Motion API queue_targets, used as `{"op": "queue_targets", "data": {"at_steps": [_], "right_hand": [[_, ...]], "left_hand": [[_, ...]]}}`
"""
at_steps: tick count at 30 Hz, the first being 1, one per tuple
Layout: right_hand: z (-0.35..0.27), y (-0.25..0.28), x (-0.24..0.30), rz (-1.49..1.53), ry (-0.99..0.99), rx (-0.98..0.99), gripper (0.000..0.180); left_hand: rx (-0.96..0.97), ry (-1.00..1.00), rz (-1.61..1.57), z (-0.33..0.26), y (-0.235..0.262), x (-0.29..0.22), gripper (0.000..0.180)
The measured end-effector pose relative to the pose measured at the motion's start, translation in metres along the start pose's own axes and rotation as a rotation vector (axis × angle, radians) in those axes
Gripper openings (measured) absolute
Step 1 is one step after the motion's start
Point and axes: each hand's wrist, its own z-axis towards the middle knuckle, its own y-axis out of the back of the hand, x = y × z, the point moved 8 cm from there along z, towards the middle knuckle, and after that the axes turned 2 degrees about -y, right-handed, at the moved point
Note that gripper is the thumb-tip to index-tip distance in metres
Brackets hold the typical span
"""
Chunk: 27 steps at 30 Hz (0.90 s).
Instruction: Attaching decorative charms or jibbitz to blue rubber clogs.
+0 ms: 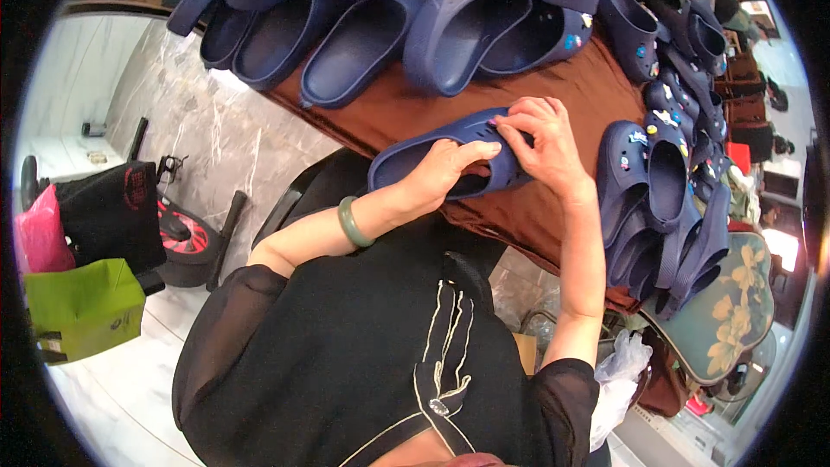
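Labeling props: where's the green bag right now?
Head view, far left: the green bag sits on the pale floor, just below the black bag and the pink bag, left of the person's left elbow.

Green paper bag beside pink bag, floor left

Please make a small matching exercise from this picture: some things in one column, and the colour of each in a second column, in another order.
Things:
1. clog held in both hands
2. bracelet on the left wrist
3. cloth on the table
4. bag on the floor at left

Colours:
a. bright green
b. brown
c. navy blue
d. pale jade green

Pairs: 1-c, 2-d, 3-b, 4-a
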Motion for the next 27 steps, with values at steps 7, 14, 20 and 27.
{"op": "queue_targets", "data": {"at_steps": [7, 14, 20, 27], "right_hand": [[-0.017, 0.007, 0.035, -0.134, 0.105, 0.223, 0.020], [-0.020, 0.000, 0.053, -0.253, 0.089, 0.239, 0.027], [-0.022, 0.016, 0.040, -0.034, 0.044, 0.200, 0.022], [-0.008, 0.010, 0.007, 0.359, -0.267, 0.339, 0.013]], "left_hand": [[0.022, -0.014, 0.014, -0.015, 0.009, 0.006, 0.032], [0.022, -0.119, 0.105, -0.015, 0.022, 0.012, 0.036], [0.096, -0.031, 0.026, -0.019, 0.013, 0.013, 0.035], [0.178, 0.000, 0.132, -0.026, 0.008, 0.012, 0.045]]}}
